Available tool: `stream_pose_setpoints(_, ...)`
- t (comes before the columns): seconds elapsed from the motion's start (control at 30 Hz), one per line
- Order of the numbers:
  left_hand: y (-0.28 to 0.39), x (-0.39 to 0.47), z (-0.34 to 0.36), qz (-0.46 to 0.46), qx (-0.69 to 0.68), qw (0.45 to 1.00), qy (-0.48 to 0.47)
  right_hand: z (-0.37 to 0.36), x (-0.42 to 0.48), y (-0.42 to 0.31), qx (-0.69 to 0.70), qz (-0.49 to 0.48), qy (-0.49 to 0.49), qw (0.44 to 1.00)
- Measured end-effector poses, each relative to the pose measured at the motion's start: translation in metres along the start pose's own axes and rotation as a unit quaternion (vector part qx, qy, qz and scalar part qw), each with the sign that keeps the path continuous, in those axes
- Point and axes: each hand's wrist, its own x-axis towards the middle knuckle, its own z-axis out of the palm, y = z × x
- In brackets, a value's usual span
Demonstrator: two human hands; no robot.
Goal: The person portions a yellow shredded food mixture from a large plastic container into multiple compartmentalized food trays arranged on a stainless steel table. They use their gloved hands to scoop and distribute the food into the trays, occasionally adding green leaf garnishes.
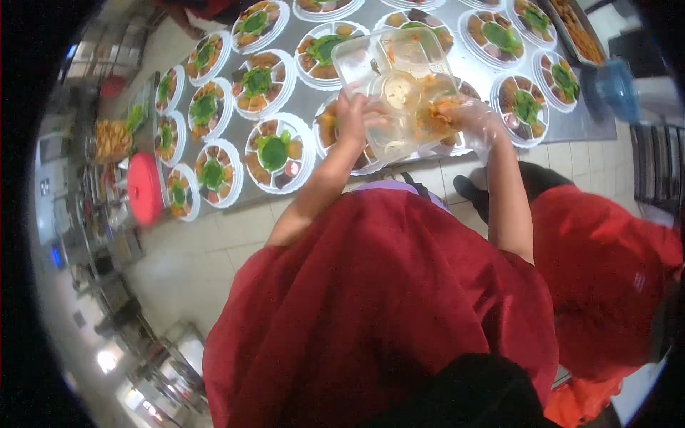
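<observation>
My left hand [353,115] grips the left side of a clear plastic compartment tray [380,134], tilted above the table. Smears and bits of orange food [428,104] cling to the tray's compartments, around a round well in its middle. My right hand [471,119], in a clear plastic glove, has its fingers down in the tray's right side at the orange food. Whether those fingers pinch any of it is not plain. Beneath the tray, partly covered by it, are white divided plates [358,171] of food.
Stacked white plates with food and green leaves [274,152] fill much of the metal table [583,128]. A metal pan of orange food [578,32] stands far right. A person in red [599,278] is close on my right. A red lid [144,188] is at left.
</observation>
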Motion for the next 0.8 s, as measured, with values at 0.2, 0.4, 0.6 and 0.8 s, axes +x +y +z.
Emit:
stream_pose_setpoints(0.2, -0.004, 0.01, -0.037, 0.019, -0.104, 0.99, 0.09, 0.014, 0.027, -0.043, 0.171, 0.034, -0.079, 0.982)
stream_pose_setpoints(0.4, -0.01, 0.018, -0.073, 0.111, -0.173, 0.965, 0.162, 0.036, 0.089, -0.068, 0.116, -0.012, -0.18, 0.977)
stream_pose_setpoints(0.6, -0.01, -0.002, -0.133, 0.155, 0.123, 0.961, 0.192, 0.058, 0.205, -0.111, -0.072, -0.139, -0.231, 0.96)
stream_pose_setpoints(0.8, 0.014, -0.055, -0.142, 0.102, -0.187, 0.923, 0.321, 0.061, 0.371, -0.104, -0.439, -0.335, -0.252, 0.794)
